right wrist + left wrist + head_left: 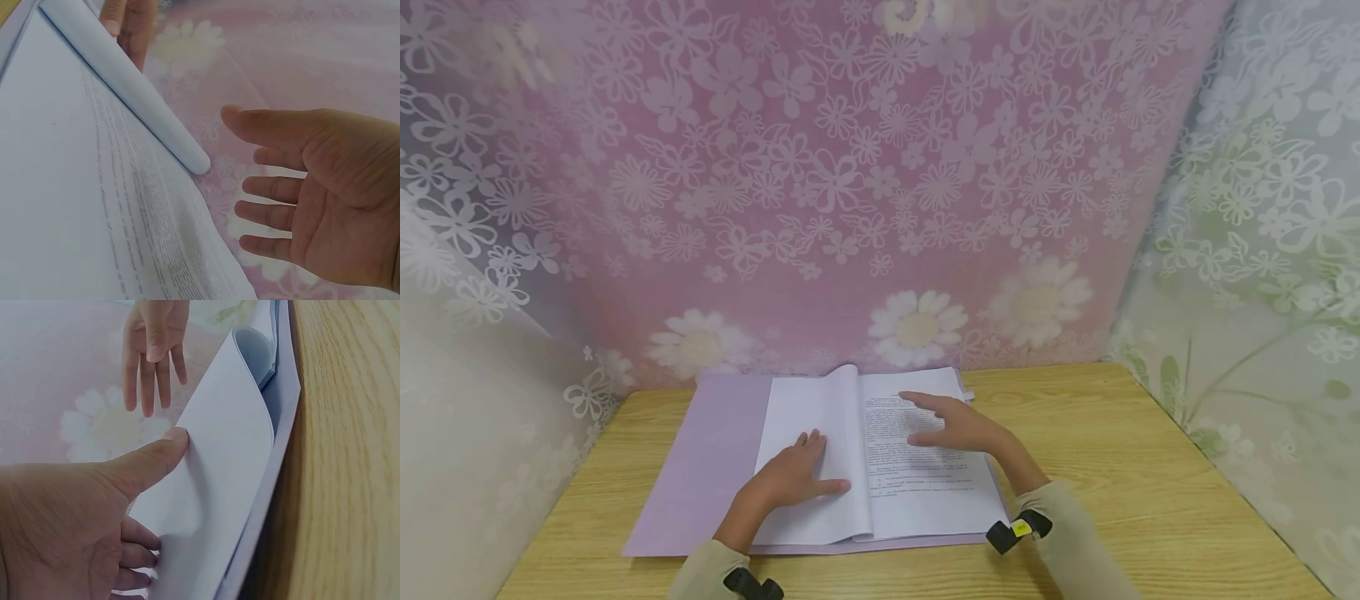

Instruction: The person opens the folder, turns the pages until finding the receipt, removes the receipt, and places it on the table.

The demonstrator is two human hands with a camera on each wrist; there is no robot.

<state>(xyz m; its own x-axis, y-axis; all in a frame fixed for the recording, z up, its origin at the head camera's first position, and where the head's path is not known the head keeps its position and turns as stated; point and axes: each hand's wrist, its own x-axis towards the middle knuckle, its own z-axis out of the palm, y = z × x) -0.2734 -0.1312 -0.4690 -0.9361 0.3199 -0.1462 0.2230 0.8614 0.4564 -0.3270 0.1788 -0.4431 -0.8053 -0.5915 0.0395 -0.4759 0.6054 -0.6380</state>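
Note:
A lilac folder (pixel 700 467) lies spread on the table with a stack of paper sheets inside. On its left side are turned-over blank sheets (pixel 808 400), bulging in a curl near the fold. The right side shows a printed page (pixel 917 500) with lines of text. My left hand (pixel 790 477) rests on the turned sheets, fingers and thumb spread; in the left wrist view its thumb (pixel 156 459) lies against the white paper. Over the printed page my right hand (pixel 958 425) hovers with fingers extended and nothing in it, as the right wrist view also shows.
The wooden table (pixel 1075 467) extends past the folder on both sides. A pink floral backdrop (pixel 850 208) stands behind its far edge, with pale floral sheeting (pixel 1262 333) at the right. A small white tab (pixel 968 396) sticks out at the folder's upper right.

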